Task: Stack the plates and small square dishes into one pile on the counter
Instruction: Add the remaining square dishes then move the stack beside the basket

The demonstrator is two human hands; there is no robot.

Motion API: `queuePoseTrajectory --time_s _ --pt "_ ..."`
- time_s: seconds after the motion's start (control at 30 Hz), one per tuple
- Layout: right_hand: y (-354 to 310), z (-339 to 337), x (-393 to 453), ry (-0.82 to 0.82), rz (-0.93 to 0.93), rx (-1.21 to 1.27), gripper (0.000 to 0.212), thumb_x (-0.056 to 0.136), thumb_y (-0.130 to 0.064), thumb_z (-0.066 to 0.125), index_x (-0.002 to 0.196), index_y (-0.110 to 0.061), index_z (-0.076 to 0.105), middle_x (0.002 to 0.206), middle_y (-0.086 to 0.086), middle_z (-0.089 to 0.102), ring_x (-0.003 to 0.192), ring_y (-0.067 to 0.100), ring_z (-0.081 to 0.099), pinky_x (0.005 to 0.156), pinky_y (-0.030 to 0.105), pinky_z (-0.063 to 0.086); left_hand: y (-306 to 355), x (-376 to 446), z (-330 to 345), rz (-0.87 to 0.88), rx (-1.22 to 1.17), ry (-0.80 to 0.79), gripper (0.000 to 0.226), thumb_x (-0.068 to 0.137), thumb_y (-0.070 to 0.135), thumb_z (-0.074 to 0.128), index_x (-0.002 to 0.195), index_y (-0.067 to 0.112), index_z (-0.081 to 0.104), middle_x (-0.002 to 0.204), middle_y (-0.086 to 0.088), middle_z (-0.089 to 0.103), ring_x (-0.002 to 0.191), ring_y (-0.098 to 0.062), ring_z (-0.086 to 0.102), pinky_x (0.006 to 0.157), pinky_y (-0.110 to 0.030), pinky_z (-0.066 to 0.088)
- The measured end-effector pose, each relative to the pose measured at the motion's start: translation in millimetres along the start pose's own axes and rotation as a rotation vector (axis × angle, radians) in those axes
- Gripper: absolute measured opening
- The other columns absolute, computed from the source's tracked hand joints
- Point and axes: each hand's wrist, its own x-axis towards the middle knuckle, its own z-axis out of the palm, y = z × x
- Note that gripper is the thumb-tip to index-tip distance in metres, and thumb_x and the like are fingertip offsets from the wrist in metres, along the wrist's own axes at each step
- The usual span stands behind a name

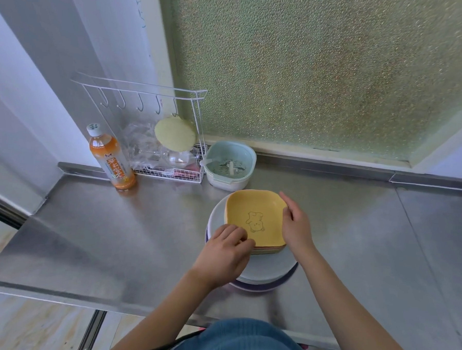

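The left hand (227, 251) and right hand (296, 226) pinched opposite rims of the yellow square dish (257, 216), topmost of the small square dishes (267, 250) resting on the round plates (267, 270). That pile stood mid-counter (87, 234) toward its front edge, so the stacking looked essentially done; no loose dishes showed.

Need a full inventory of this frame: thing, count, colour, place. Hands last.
square dishes: small pile, yellow on top, on the plates
plates: several, white, purple at the bottom, mid counter
counter: one, steel
bottle: one, orange drink, white cap, back left
wire rack: one, white, with hooks, beside the bottle
sponge: one, pale yellow, hanging on the rack
strainer bowl: one, pale green in white, behind the pile
window: frosted, behind the counter
left hand: on the dishes' near left corner
right hand: on their right edge
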Motion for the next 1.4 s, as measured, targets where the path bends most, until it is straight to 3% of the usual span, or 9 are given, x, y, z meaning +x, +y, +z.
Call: queuePoseTrajectory --time_s 0.2,0.33,0.5,0.63,0.77,0.9,1.07,1.2,1.4 --pt "4 2 -2 0.010 -0.026 -0.044 0.042 0.099 -0.006 0.031 0.135 -0.020 0.049 0.141 0.002 0.048 0.128 0.016 0.044 0.098 0.018 0.031 -1 -2 -1 -0.056 -0.076 -0.040 0.020 0.086 0.027 0.052 0.083 0.018 0.069 0.083 0.000 0.063 0.079 -0.017 0.055 0.078 -0.024 0.043" --pt "2 3 -3 0.017 -0.041 -0.072 0.044 0.098 -0.003 0.033 0.136 -0.019 0.048 0.140 0.002 0.049 0.125 0.018 0.047 0.095 0.016 0.032 11 11 -2 -0.411 -0.359 0.059 0.031 0.089 0.033 0.049 0.093 0.017 0.075 0.111 0.000 0.067 0.102 -0.017 0.059 0.087 -0.030 0.051" --pt "4 3 -5 0.013 -0.035 -0.073 0.044 0.099 -0.004 0.033 0.137 -0.020 0.046 0.141 0.001 0.048 0.126 0.016 0.046 0.093 0.011 0.030 -1 30 -3 -0.767 -0.478 -0.024 0.060 0.094 0.006 0.040 0.150 0.015 0.018 0.154 -0.007 0.030 0.142 -0.020 0.025 0.113 -0.024 0.020" --pt "6 3 -6 0.026 -0.045 -0.070 0.043 0.098 -0.004 0.033 0.137 -0.019 0.047 0.142 0.000 0.048 0.130 0.015 0.043 0.096 0.009 0.027 -8 27 5 -0.821 -0.637 -0.097 0.061 0.098 0.011 0.031 0.151 0.024 0.003 0.149 -0.005 0.035 0.122 -0.019 0.044 0.096 -0.026 0.035" --pt "7 -8 -4 0.004 0.067 0.098 0.040 0.102 -0.021 0.030 0.139 -0.018 0.043 0.145 -0.001 0.044 0.133 0.012 0.038 0.107 0.023 0.028 -10 20 5 -0.856 -0.695 -0.025 0.052 0.102 0.029 0.027 0.151 0.026 0.010 0.159 0.004 0.017 0.147 -0.014 0.013 0.121 -0.039 0.010" --pt "32 -24 -16 0.146 0.214 0.140 0.043 0.101 -0.028 0.029 0.142 -0.019 0.038 0.149 -0.001 0.037 0.136 0.016 0.034 0.107 0.027 0.025 -28 -3 13 -1.073 -0.708 0.011 0.049 0.103 0.032 0.020 0.151 0.024 0.013 0.160 0.004 0.010 0.148 -0.014 0.003 0.120 -0.036 0.001" --pt "67 -15 -43 0.026 0.353 0.160 0.043 0.099 -0.034 0.035 0.141 -0.024 0.036 0.145 -0.002 0.042 0.129 0.019 0.042 0.109 0.041 0.034 -34 -27 39 -1.211 -1.000 -0.064 0.056 0.098 0.048 0.026 0.150 0.027 0.021 0.156 0.003 0.027 0.143 -0.016 0.027 0.120 -0.043 0.021" --pt "63 -9 -51 0.006 0.319 0.175 0.037 0.100 -0.025 0.036 0.137 -0.022 0.038 0.123 -0.005 0.051 0.108 0.015 0.048 0.092 0.032 0.039 -41 -32 51 -1.218 -0.961 -0.074 0.077 0.081 0.069 0.028 0.147 0.030 0.026 0.152 0.004 0.036 0.140 -0.018 0.035 0.117 -0.047 0.027" --pt "69 -23 -45 0.054 0.319 0.137 0.038 0.101 -0.024 0.033 0.138 -0.020 0.037 0.124 -0.004 0.050 0.109 0.014 0.047 0.091 0.031 0.038 -20 -6 46 -1.189 -0.923 -0.101 0.053 0.101 0.042 0.023 0.151 0.026 0.018 0.155 0.004 0.029 0.142 -0.017 0.031 0.118 -0.036 0.023"
